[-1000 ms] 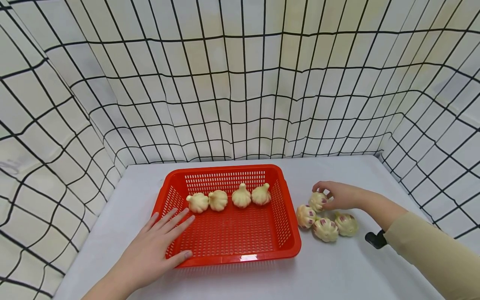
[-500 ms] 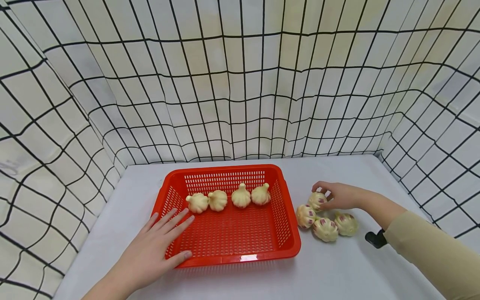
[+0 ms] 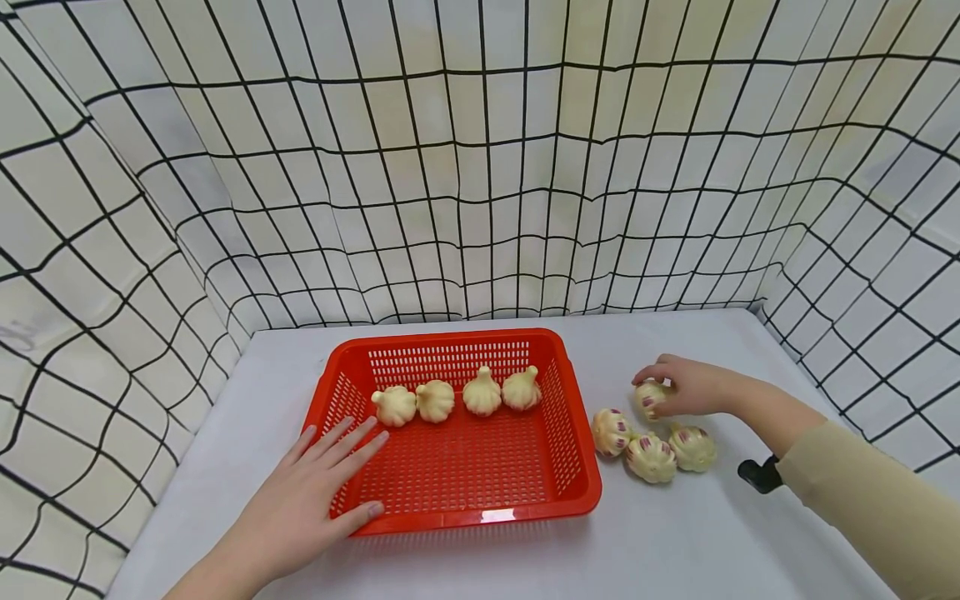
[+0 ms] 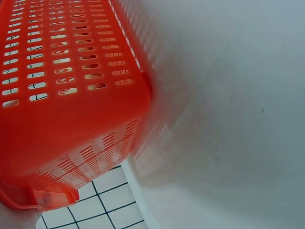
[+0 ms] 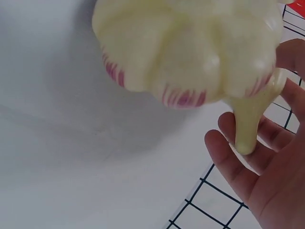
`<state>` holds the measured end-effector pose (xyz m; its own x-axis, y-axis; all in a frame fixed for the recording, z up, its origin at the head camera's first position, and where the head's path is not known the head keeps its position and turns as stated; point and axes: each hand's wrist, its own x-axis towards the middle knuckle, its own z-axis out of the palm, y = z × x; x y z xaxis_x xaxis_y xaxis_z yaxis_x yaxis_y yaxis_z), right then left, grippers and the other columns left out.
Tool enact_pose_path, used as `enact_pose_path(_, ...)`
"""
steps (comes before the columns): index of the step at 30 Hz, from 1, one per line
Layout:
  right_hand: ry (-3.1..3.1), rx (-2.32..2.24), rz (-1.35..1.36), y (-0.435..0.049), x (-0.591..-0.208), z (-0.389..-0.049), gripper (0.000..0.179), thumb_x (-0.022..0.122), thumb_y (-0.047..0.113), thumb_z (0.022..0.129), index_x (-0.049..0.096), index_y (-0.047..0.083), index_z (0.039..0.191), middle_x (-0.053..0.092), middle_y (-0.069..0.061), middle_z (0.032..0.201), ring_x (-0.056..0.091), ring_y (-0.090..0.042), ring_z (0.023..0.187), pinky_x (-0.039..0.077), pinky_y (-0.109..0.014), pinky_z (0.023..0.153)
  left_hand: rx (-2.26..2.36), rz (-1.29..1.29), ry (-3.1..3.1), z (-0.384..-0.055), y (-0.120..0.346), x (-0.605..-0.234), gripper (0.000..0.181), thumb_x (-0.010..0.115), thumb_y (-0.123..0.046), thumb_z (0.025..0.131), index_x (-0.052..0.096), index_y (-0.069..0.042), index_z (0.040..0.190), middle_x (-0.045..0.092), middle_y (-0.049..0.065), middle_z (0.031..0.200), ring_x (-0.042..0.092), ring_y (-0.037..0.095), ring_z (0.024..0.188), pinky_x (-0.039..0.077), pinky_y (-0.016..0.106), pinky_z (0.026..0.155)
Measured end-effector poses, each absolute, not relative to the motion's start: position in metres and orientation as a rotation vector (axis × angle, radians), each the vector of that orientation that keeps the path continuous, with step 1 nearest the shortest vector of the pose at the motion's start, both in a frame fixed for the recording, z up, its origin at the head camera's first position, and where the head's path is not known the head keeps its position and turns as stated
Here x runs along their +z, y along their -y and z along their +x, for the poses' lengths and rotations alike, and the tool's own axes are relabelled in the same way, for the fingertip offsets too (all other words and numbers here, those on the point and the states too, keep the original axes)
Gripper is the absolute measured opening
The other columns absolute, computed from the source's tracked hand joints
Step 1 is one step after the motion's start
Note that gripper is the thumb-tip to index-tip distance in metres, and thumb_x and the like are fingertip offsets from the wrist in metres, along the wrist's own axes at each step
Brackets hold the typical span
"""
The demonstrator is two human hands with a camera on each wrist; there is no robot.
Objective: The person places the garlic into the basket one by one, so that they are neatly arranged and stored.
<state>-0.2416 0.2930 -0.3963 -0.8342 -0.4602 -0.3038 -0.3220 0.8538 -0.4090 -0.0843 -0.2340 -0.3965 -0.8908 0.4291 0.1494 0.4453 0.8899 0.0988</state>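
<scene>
- Head view: slotted red plastic basket (image 3: 465, 467), rectangular, sat left of middle on white-covered table (image 3: 637, 558).
- Left hand (image 3: 300, 500) lay flat, fingers spread, over basket's near left corner.
- Right hand (image 3: 690, 387), toward table's right edge, pinched a rounded, purple-streaked garlic bulb (image 3: 647, 400). Hands well apart.
- Three more streaked bulbs (image 3: 651, 460), ribbed, clustered off basket's right edge.
- Four cream bulbs (image 3: 482, 395) lined basket's far side.
- Left wrist view: glossy basket wall, oblong perforations; hand barely visible at rim.
- Right wrist view: lobed bulb, tapering stem (image 5: 248, 124) before bent fingers; could not tell whether the pinched one.
</scene>
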Motion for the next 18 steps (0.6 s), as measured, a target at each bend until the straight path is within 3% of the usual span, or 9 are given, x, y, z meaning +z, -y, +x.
enact_pose_path(1, -2.637, -0.462, -0.579, -0.2936, -0.3956, -0.2414, 0.047, 0.077, 0.027, 0.084, 0.065, 0.018, 0.129, 0.056, -0.006, 0.115, 0.056, -0.024, 0.103, 0.053, -0.052, 0.090, -0.199, -0.684, 2.931, -0.0843, 0.2340, -0.3961, 0.077, 0.061, -0.065, 0.088, 0.043, -0.026, 0.152, 0.037, -0.002, 0.157, 0.033, 0.033, 0.144, 0.011, 0.053, 0.119)
enact_pose_path(5, -2.649, -0.390, -0.589, -0.2944, -0.3937, -0.2409, 0.046, 0.078, 0.025, 0.084, 0.067, 0.018, 0.128, 0.056, -0.006, 0.114, 0.055, -0.022, 0.100, 0.054, -0.050, 0.088, -0.183, -0.675, 2.949, -0.0853, 0.2345, -0.3965, 0.077, 0.060, -0.066, 0.088, 0.042, -0.027, 0.152, 0.035, -0.002, 0.158, 0.031, 0.033, 0.145, -0.001, 0.045, 0.122)
enact_pose_path(8, -2.657, -0.360, -0.603, -0.2944, -0.3940, -0.2418, 0.046, 0.078, 0.025, 0.084, 0.068, 0.017, 0.128, 0.057, -0.006, 0.114, 0.055, -0.022, 0.100, 0.054, -0.049, 0.089, -0.177, -0.676, 2.945, -0.0855, 0.2349, -0.3973, 0.077, 0.061, -0.065, 0.087, 0.042, -0.027, 0.152, 0.036, -0.002, 0.158, 0.031, 0.033, 0.145, -0.003, 0.043, 0.122)
enact_pose_path(12, -2.668, -0.340, -0.615, -0.2943, -0.3958, -0.2434, 0.044, 0.080, 0.024, 0.083, 0.069, 0.016, 0.124, 0.059, -0.006, 0.115, 0.057, -0.025, 0.104, 0.052, -0.052, 0.092, -0.191, -0.688, 2.919, -0.0843, 0.2340, -0.3971, 0.076, 0.061, -0.064, 0.088, 0.044, -0.026, 0.152, 0.038, -0.001, 0.157, 0.034, 0.034, 0.143, 0.007, 0.050, 0.121)
enact_pose_path(18, -2.677, -0.366, -0.626, -0.2934, -0.3958, -0.2427, 0.039, 0.081, 0.022, 0.083, 0.070, 0.017, 0.120, 0.061, -0.006, 0.118, 0.058, -0.027, 0.109, 0.050, -0.054, 0.095, -0.196, -0.688, 2.914, -0.0840, 0.2339, -0.3973, 0.076, 0.061, -0.064, 0.088, 0.042, -0.027, 0.152, 0.037, -0.002, 0.158, 0.033, 0.034, 0.143, 0.008, 0.050, 0.121)
